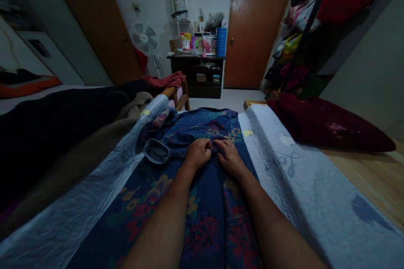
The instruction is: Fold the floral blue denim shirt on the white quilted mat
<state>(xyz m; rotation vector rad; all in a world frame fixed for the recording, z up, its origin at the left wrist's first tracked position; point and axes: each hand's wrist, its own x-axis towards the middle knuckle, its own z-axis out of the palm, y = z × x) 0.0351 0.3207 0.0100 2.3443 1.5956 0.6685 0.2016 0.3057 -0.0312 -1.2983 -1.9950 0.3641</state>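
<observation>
So the garment (208,201) runs lengthwise down the middle of the sheet (284,168), white showing along both side edges, probably so it lies flat. Left hand (198,153) and right hand (230,159) sit together toward the far edge, fingers pinching cloth, likely for tension.

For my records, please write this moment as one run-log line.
left hand: curled on floral garment | right hand: on same garment | garment: over pale sheet | right side: maroon cloth
</observation>
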